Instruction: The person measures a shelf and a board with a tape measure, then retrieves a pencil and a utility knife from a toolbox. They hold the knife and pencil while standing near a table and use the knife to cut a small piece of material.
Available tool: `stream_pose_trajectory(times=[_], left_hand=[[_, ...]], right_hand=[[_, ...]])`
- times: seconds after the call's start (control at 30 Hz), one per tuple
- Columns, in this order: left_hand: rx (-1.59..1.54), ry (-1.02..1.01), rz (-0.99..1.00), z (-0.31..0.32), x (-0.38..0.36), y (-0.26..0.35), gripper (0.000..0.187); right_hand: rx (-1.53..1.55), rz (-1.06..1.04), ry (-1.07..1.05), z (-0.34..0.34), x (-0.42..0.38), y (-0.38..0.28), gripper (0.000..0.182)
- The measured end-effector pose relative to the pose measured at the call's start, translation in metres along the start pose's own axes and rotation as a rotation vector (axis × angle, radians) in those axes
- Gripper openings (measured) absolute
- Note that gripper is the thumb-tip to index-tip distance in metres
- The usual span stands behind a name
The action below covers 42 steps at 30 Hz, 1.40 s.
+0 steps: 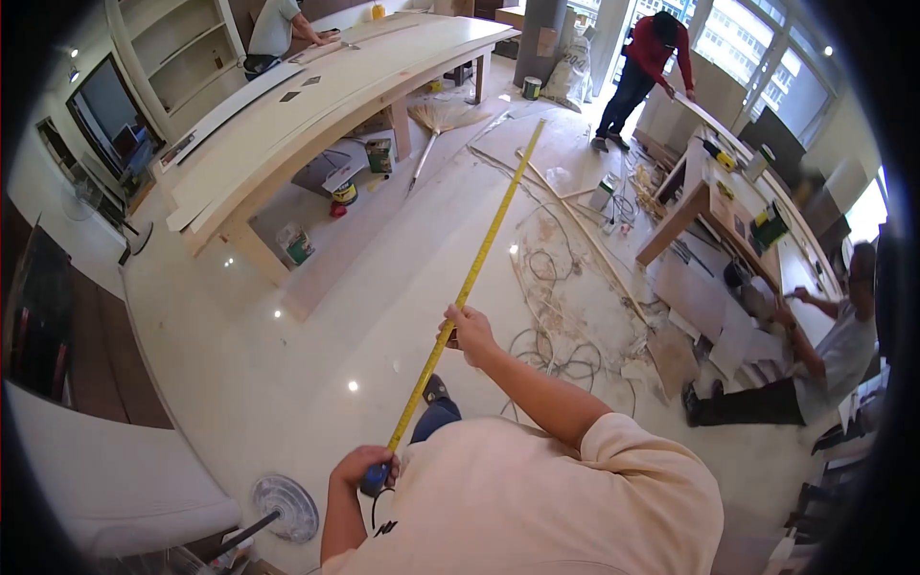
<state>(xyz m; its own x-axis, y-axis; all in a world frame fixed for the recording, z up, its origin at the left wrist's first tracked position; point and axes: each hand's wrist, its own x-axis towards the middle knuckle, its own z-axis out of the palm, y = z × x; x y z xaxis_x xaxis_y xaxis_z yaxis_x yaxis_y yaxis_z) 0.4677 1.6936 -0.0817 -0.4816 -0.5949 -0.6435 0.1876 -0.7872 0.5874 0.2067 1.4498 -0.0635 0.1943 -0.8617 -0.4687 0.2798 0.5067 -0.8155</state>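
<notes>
A yellow tape measure blade [484,244] stretches out over the pale floor from near my body toward the far middle of the room. My left hand [362,470] is closed around the dark tape measure case [376,476] close to my chest. Farther out, my right hand [467,331] pinches the blade, with the arm stretched forward. The tip of the tape [542,122] ends near a thin wooden strip [575,225] lying on the floor. My foot in a dark shoe [436,388] shows below the blade.
A long pale wooden counter [316,105] fills the upper left, where a person in grey [273,29] leans on it. Someone in red [647,57] stands at a workbench [714,192]; another person [815,369] works at the right. Cables [556,355], a broom [436,125], cans and a fan base [285,508] lie on the floor.
</notes>
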Motion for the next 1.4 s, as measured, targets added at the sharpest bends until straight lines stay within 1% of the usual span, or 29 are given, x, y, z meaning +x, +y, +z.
stream_pose_trajectory(times=[0.07,0.17,0.23,0.3,0.37,0.4,0.43,0.5,0.53,0.6,0.67,0.73,0.8,0.87,0.93,1.0,1.07,1.13,1.17,1.2,1.23,1.27,1.3,1.33,1.4], left_hand=[[0.009,-0.071,0.035,-0.01,0.044,0.085,0.026],[0.06,-0.028,0.079,-0.009,0.101,0.209,0.029],[-0.066,-0.031,0.081,-0.002,0.146,0.288,0.035],[-0.168,0.035,0.083,-0.005,0.203,0.349,0.039],[-0.143,0.044,0.172,0.012,0.234,0.411,0.038],[-0.131,0.048,0.216,0.009,0.245,0.435,0.037],[-0.049,0.054,0.228,-0.006,0.262,0.452,0.036],[0.111,0.078,0.256,-0.043,0.298,0.484,0.035],[0.164,0.147,0.265,-0.065,0.308,0.5,0.034],[0.272,0.271,0.272,-0.11,0.317,0.534,0.031],[-0.162,0.259,0.363,-0.165,0.318,0.558,0.024],[-0.419,0.408,0.504,-0.212,0.316,0.591,0.019],[-0.679,0.43,0.767,-0.258,0.308,0.624,0.02],[-0.823,0.586,0.918,-0.317,0.304,0.645,0.024],[-1.048,0.787,0.954,-0.37,0.312,0.668,0.029],[-1.207,0.933,0.914,-0.407,0.321,0.694,0.049],[-1.365,0.938,0.912,-0.439,0.335,0.714,0.066],[-1.402,0.812,0.911,-0.476,0.352,0.723,0.076],[-1.39,0.841,0.917,-0.484,0.357,0.733,0.075],[-1.386,0.874,0.921,-0.48,0.36,0.739,0.074],[-1.175,1.016,0.88,-0.474,0.364,0.743,0.073],[-1.175,1.055,0.877,-0.47,0.365,0.756,0.073],[-1.174,1.095,0.874,-0.466,0.366,0.769,0.072],[-1.403,1.055,0.877,-0.468,0.364,0.777,0.072],[-1.525,1.037,0.815,-0.497,0.367,0.77,0.074]], right_hand=[[0.03,0.003,0.048,0.012,0.042,-0.037,0.025],[0.025,-0.008,0.048,0.037,0.094,-0.087,0.025],[0.059,-0.015,0.036,0.054,0.128,-0.112,0.025],[0.125,-0.035,0.039,0.071,0.163,-0.136,0.025],[0.215,-0.006,0.046,0.083,0.199,-0.163,0.023],[0.258,0.01,0.051,0.085,0.221,-0.174,0.022],[0.456,0.019,-0.005,0.079,0.257,-0.18,0.019],[0.574,0.024,-0.078,0.069,0.323,-0.211,0.018],[0.637,0.037,-0.108,0.067,0.353,-0.224,0.018],[0.618,0.035,-0.117,0.07,0.411,-0.262,0.017],[0.632,0.054,-0.133,0.074,0.462,-0.295,0.017],[0.665,0.074,-0.189,0.086,0.524,-0.329,0.017],[0.631,0.064,-0.185,0.105,0.58,-0.357,0.017],[0.605,0.047,-0.219,0.129,0.634,-0.379,0.018],[0.601,0.015,-0.273,0.149,0.689,-0.395,0.019],[0.624,0.006,-0.264,0.169,0.744,-0.407,0.019],[0.617,-0.011,-0.23,0.184,0.785,-0.412,0.019],[0.572,-0.037,-0.18,0.199,0.822,-0.422,0.019],[0.563,-0.032,-0.128,0.203,0.842,-0.424,0.016],[0.521,-0.03,-0.066,0.203,0.86,-0.424,0.017],[0.48,-0.025,-0.009,0.204,0.877,-0.424,0.018],[0.447,-0.031,0.04,0.209,0.895,-0.428,0.019],[0.461,-0.079,0.095,0.215,0.909,-0.431,0.019],[0.482,-0.074,0.108,0.218,0.923,-0.44,0.018],[0.531,-0.036,0.137,0.223,0.943,-0.446,0.017]])
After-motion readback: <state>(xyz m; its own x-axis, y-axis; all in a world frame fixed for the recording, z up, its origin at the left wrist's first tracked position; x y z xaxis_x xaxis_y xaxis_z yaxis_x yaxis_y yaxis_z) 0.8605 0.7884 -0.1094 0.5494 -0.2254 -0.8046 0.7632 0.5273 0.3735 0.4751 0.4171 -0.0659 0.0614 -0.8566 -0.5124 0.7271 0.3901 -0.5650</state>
